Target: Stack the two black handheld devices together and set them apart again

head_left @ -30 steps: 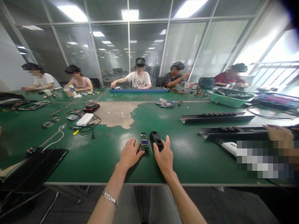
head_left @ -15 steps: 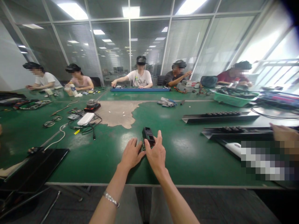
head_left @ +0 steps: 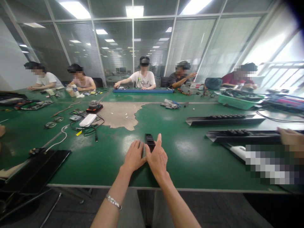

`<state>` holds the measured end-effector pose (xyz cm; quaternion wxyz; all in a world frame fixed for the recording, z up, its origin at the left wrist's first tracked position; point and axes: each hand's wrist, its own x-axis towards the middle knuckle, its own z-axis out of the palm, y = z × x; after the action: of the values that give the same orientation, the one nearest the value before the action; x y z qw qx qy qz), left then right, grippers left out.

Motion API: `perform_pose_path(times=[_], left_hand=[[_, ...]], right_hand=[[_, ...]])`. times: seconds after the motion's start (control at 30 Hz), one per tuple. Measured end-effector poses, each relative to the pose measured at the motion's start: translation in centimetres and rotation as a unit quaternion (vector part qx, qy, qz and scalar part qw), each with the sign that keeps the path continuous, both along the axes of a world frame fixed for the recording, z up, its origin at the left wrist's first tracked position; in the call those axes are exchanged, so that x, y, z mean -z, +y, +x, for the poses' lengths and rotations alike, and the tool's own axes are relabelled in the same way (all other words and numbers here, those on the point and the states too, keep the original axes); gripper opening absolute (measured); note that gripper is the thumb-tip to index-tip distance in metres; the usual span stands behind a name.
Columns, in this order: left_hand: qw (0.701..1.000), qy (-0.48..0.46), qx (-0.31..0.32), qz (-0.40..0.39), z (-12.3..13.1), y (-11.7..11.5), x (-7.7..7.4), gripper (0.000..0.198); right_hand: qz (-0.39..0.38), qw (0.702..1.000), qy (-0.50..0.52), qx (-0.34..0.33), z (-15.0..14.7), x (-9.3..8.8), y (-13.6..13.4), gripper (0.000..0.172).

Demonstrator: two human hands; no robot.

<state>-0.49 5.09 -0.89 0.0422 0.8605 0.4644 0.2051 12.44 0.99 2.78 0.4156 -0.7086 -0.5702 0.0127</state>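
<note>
A small black device casing (head_left: 149, 139) lies on the green table (head_left: 190, 158) just in front of me. My right hand (head_left: 156, 157) grips its near end, fingers and thumb wrapped round it. My left hand (head_left: 133, 156) rests flat beside it on the left, fingers stretched forward and touching the casing's side. The small circuit board with a blue screen is hidden under the casing and my hands.
A white power bank with black cables (head_left: 87, 120) lies to the far left. Long black metal rails (head_left: 225, 119) sit to the right, where another person's hand (head_left: 288, 135) rests. A black panel (head_left: 33, 171) overhangs the left near edge. Several people sit round the far side.
My right hand carried the black casing leftward onto the small circuit board and lowered it. The board is no longer visible. My left hand stayed in place beside it.
</note>
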Motion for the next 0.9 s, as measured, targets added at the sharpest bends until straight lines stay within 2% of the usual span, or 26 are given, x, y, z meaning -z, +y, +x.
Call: perform_pose_path(times=[0.2, 0.3, 0.43, 0.5, 0.6, 0.9], left_hand=[[1.0, 0.003, 0.0, -0.021, 0.0, 0.3, 0.3, 0.075], [1.0, 0.001, -0.003, -0.014, 0.0, 0.2, 0.3, 0.077], [1.0, 0.001, -0.005, 0.0, 0.0, 0.1, 0.1, 0.079], [1.0, 0.004, -0.006, 0.004, 0.0, 0.0, 0.1, 0.077], [1.0, 0.005, -0.007, 0.011, -0.1, 0.1, 0.3, 0.071], [0.999, 0.005, -0.005, 0.031, -0.1, 0.1, 0.5, 0.066]], right_hand=[[-0.024, 0.999, -0.023, -0.014, 0.4, 1.0, -0.7, 0.087], [-0.035, 0.999, 0.006, -0.036, 1.2, 1.6, -0.8, 0.087], [0.044, 0.995, 0.082, -0.02, 2.9, 3.3, -0.1, 0.065], [0.069, 0.992, 0.101, -0.013, 3.6, 4.3, 0.3, 0.064], [0.059, 0.992, 0.108, -0.021, 4.3, 5.2, 0.6, 0.064], [0.047, 0.992, 0.099, -0.059, 3.7, 4.3, -0.1, 0.065]])
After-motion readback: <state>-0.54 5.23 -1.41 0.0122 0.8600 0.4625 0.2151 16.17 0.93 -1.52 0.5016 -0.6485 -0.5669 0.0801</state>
